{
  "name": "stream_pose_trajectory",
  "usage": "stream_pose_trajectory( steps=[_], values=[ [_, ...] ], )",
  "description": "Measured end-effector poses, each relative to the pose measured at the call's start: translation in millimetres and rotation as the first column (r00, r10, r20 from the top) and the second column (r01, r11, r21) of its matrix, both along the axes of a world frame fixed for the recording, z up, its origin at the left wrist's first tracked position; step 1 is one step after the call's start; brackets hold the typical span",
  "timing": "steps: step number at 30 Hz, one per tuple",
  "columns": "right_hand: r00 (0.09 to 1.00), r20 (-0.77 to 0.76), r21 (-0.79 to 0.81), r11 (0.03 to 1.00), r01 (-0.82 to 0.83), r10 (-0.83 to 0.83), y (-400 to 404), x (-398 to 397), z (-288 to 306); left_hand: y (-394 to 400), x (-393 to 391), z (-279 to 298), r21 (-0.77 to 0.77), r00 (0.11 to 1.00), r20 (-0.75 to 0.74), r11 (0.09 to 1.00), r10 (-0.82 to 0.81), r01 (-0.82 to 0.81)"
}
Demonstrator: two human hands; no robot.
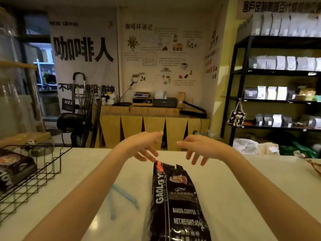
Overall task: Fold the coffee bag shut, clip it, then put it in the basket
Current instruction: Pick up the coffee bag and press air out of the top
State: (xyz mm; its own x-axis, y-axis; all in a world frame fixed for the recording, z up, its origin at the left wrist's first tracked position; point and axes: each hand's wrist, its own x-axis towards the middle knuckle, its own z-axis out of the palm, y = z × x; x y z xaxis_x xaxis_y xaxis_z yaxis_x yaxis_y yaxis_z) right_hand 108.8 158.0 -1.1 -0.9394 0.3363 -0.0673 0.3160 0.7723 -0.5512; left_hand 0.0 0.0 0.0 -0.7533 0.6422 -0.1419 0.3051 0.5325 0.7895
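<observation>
Both my left hand [144,146] and right hand [201,148] hover spread and empty just past the coffee bag [175,202], which lies flat on the counter [243,188]. Its foil looks crinkly and bean-heavy, so I'd pinch the far open edge. Left, the wire basket [43,171] already holds another dark bag [13,169].

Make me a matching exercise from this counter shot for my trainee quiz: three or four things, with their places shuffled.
Things:
1. black coffee bag with white lettering
2. pale blue plastic clip
3. black wire basket
4. left hand

Places:
A. far left of the counter
B. above the bag's far end
C. flat on the counter, centre
D. on the counter, left of the bag

Pairs: 1-C, 2-D, 3-A, 4-B
</observation>
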Motion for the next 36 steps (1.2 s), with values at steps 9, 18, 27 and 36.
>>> stream_pose_trajectory(
  steps=[9,18,27,36],
  values=[
    [0.980,0.172,-0.230,0.963,0.143,-0.104,4,9,-65,10,6,-73,-0.172,1.000,0.008,0.985,0.028,-0.026],
    [0.980,0.077,-0.397,0.896,0.201,-0.185,1,1,-93,21,13,-110,0.120,0.981,0.105,0.977,0.165,-0.177],
    [0.968,-0.103,-0.476,0.866,0.154,-0.229,0,6,-76,14,15,-101,0.413,0.991,-0.007,0.903,0.135,-0.120],
    [0.781,-0.570,-0.479,0.875,-0.065,-0.254,-13,26,-42,0,26,-56,0.768,0.980,0.185,0.613,0.066,-0.186]
  ],
)
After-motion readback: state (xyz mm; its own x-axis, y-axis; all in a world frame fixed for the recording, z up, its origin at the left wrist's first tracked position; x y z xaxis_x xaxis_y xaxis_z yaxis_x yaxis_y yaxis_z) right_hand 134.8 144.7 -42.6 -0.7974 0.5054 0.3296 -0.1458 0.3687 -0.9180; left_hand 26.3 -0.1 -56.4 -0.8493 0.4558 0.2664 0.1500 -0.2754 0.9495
